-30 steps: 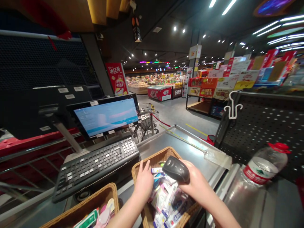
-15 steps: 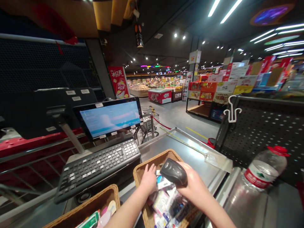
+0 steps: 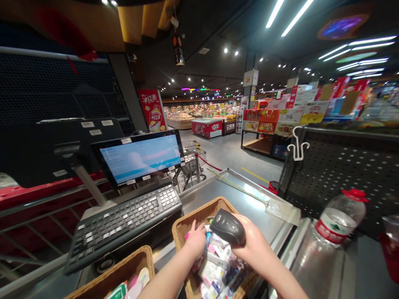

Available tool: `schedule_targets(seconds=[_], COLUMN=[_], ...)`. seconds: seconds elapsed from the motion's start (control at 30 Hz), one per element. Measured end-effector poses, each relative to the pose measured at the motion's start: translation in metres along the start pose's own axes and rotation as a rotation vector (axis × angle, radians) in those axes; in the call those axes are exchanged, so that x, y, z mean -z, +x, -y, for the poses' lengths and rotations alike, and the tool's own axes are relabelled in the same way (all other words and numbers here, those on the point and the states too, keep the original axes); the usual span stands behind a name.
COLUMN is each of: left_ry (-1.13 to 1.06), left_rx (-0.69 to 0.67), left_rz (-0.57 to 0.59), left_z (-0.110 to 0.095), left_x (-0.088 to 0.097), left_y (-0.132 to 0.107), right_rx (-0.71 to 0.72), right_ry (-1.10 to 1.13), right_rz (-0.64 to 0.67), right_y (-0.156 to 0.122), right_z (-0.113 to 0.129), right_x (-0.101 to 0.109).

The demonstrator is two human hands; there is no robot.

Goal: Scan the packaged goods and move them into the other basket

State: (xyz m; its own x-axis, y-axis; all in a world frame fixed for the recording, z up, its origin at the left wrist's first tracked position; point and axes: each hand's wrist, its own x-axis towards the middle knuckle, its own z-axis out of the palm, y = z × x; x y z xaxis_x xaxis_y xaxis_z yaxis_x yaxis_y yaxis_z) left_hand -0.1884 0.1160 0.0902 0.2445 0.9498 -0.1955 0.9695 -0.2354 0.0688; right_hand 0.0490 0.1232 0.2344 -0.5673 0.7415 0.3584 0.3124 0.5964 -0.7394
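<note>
My right hand (image 3: 254, 248) grips a black barcode scanner (image 3: 227, 226) and holds it over a wicker basket (image 3: 199, 213) full of small packaged goods (image 3: 216, 265). My left hand (image 3: 195, 242) reaches into the same basket, fingers curled around packets at its left side; which one it holds I cannot make out. The basket sits on a steel checkout counter (image 3: 249, 203).
A black keyboard (image 3: 123, 222) and a lit till screen (image 3: 140, 157) stand to the left. A second wicker basket (image 3: 115, 276) with items is at lower left. A large water bottle (image 3: 327, 241) lies at right beside a black perforated panel (image 3: 343, 174). Shop aisles lie beyond.
My left hand has gone from spread fingers to curled ones, deeper among the packets. The scanner has stayed over the basket. The view has shifted slightly.
</note>
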Motion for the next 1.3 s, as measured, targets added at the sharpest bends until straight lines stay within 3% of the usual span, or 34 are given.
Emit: schedule_targets(seconds=[0.17,0.33,0.43,0.63,1.0,1.3], left_ry=[-0.077,-0.154,-0.144,-0.083,-0.082,-0.047], left_rx=[0.039,0.092,0.128,0.168,0.247,0.388], left_rz=[-0.119,-0.38,-0.469,-0.518,-0.551,-0.631], left_z=[0.001,0.011,0.016,0.019,0.033,0.056], left_x=[0.021,0.043,0.057,0.077,0.097,0.129], left_y=[-0.015,-0.044,-0.063,-0.093,-0.121,-0.176], right_rx=[0.014,0.004,0.027,0.047,0.082,0.18], right_ry=[-0.014,-0.027,-0.037,-0.049,-0.068,-0.046], right_rz=[0.012,0.015,0.013,0.001,0.002,-0.006], right_y=[0.003,0.006,0.007,0.008,0.004,0.01], right_z=[0.0,0.005,0.011,0.022,0.039,0.051], right_x=[0.003,0.004,0.001,-0.006,-0.008,-0.029])
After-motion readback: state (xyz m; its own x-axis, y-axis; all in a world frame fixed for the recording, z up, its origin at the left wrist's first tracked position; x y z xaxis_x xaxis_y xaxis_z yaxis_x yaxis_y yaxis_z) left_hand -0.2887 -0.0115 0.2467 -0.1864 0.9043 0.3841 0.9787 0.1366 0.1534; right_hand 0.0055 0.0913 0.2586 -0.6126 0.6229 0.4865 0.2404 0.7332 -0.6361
